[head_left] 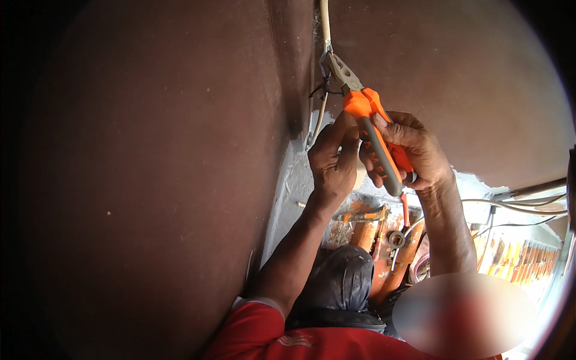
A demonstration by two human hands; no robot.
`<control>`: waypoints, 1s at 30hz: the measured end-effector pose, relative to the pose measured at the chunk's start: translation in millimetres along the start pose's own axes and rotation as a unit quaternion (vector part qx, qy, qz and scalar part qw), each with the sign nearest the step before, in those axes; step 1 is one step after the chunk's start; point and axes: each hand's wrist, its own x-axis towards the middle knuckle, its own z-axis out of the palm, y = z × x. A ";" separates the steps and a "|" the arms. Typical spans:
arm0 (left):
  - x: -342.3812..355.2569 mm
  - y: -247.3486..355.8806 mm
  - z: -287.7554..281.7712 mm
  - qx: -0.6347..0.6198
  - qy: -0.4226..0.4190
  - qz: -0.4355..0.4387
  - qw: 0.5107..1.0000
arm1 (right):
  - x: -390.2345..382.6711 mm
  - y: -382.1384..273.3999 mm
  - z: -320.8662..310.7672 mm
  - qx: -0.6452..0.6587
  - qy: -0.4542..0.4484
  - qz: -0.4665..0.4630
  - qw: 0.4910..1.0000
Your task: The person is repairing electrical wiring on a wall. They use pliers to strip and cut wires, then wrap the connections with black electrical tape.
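Observation:
My right hand is wrapped round the orange-and-grey handles of a pair of pliers. The pliers point up, and their metal jaws meet the stripped lower end of a beige cable in the wall corner. Thin wires, dark and bluish, hang beside the jaws, with black strands sticking out. Below them another pale cable length runs down the corner. Left of the pliers, close against the handle, my left hand has its fingers curled together; what they pinch, if anything, is hidden.
Brown walls meet at the corner in front of me. Orange roof tiles lie below, with a red-handled tool on them. Loose cables stretch off to the right. A blurred patch covers the lower right.

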 end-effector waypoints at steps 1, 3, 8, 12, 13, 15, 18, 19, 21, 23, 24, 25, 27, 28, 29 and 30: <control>-5.5 -5.7 -4.4 -0.041 -0.013 -0.042 0.998 | -5.4 -0.1 20.4 0.013 0.032 -0.011 0.999; -14.1 -14.4 -8.4 -0.101 -0.030 -0.093 0.990 | -8.6 4.2 56.7 0.043 0.087 -0.021 0.995; -34.0 -22.2 -14.5 -0.206 -0.042 -0.191 0.959 | 6.6 24.5 111.7 0.062 0.193 -0.033 0.979; -46.1 -22.3 -20.3 -0.224 -0.045 -0.222 0.948 | 26.9 40.7 135.0 0.016 0.249 -0.092 0.964; -47.0 -21.0 -22.6 -0.223 -0.046 -0.225 0.947 | 35.3 48.5 140.4 -0.032 0.258 -0.143 0.955; -48.2 -17.5 -28.7 -0.217 -0.051 -0.227 0.948 | 34.4 46.0 144.4 -0.027 0.284 -0.095 0.954; -41.7 -5.1 -35.0 -0.187 -0.055 -0.208 0.958 | 13.3 26.1 150.7 0.024 0.246 -0.030 0.968; -35.4 0.4 -36.4 -0.169 -0.057 -0.191 0.965 | 3.0 22.5 141.2 0.074 0.206 -0.034 0.975; -21.6 9.4 -38.4 -0.122 -0.057 -0.146 0.980 | -16.3 19.0 105.7 0.110 0.110 -0.041 0.987; -2.2 21.1 -40.8 -0.053 -0.057 -0.097 0.992 | -31.6 10.5 67.9 0.025 0.086 -0.048 0.995; 4.2 27.1 -41.0 -0.017 -0.055 -0.082 0.995 | -34.9 0.2 54.4 -0.037 0.081 -0.040 0.995; 9.5 37.2 -40.3 0.022 -0.053 -0.078 0.995 | -36.3 -8.8 41.1 -0.116 0.110 -0.031 0.987; 12.4 51.8 -41.7 0.096 -0.048 -0.075 0.991 | -31.9 -16.5 27.9 -0.252 0.146 -0.046 0.955; 13.2 55.6 -42.7 0.121 -0.045 -0.069 0.989 | -28.2 -17.0 25.6 -0.309 0.153 -0.069 0.936; 14.2 59.3 -43.6 0.145 -0.043 -0.063 0.986 | -24.0 -16.7 22.7 -0.364 0.161 -0.092 0.913; 15.7 61.8 -42.4 0.167 -0.041 -0.054 0.984 | -18.2 -16.1 16.7 -0.412 0.157 -0.103 0.891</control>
